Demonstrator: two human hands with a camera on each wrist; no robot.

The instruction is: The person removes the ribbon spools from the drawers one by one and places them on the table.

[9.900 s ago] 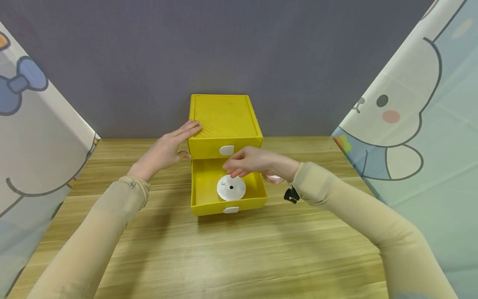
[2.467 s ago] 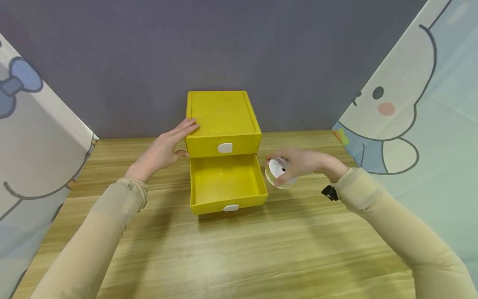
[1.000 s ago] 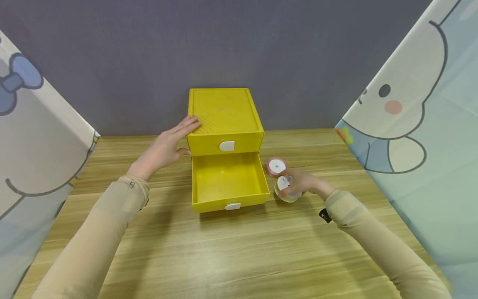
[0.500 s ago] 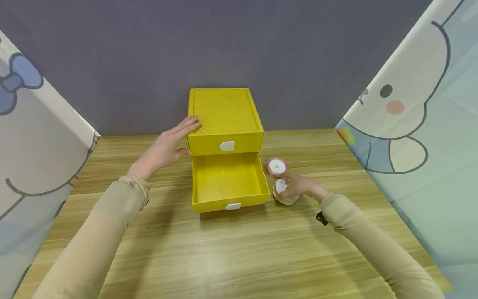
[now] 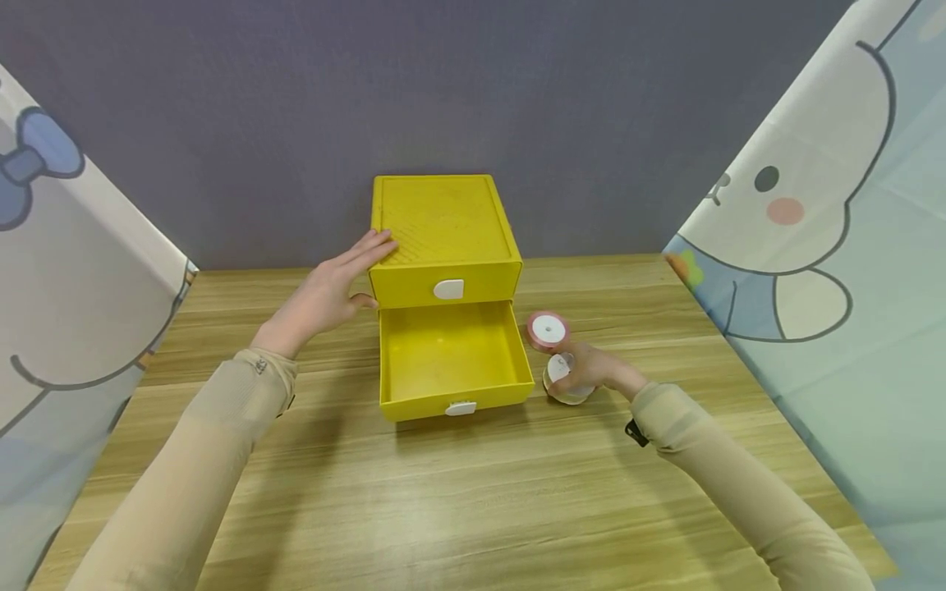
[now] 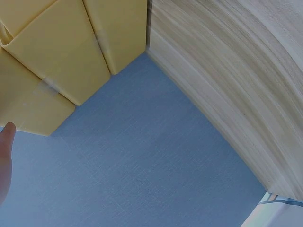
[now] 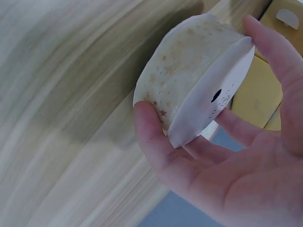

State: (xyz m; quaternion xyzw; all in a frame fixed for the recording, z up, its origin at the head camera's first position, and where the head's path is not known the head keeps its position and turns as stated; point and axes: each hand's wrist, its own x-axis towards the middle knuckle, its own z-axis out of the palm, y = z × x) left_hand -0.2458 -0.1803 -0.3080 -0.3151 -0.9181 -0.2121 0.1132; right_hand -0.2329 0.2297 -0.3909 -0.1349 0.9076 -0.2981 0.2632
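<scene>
A yellow two-drawer box [image 5: 447,222] stands at the back, its lower drawer [image 5: 443,353] pulled out with a bare inside. My left hand [image 5: 328,291] rests on its top left edge, fingers extended over the lid and thumb by the front corner. In the left wrist view one finger [image 6: 5,156] shows beside the box's yellow side [image 6: 52,71]. My right hand [image 5: 591,367] grips a spool of pale, star-patterned ribbon [image 7: 189,66] by its rim, thumb and fingers on opposite sides. The spool has white end discs and is close over the table, right of the drawer.
A pink ribbon spool [image 5: 548,330] lies flat on the wooden table [image 5: 458,501], just behind the right hand. A grey wall panel [image 5: 591,131] rises behind the box. Cartoon-printed cloths [image 5: 805,246] hang at both sides.
The star-patterned spool has come out of the lower drawer to the table on the right, then toward me, in front of the pink spool. The left hand has stayed on the box.
</scene>
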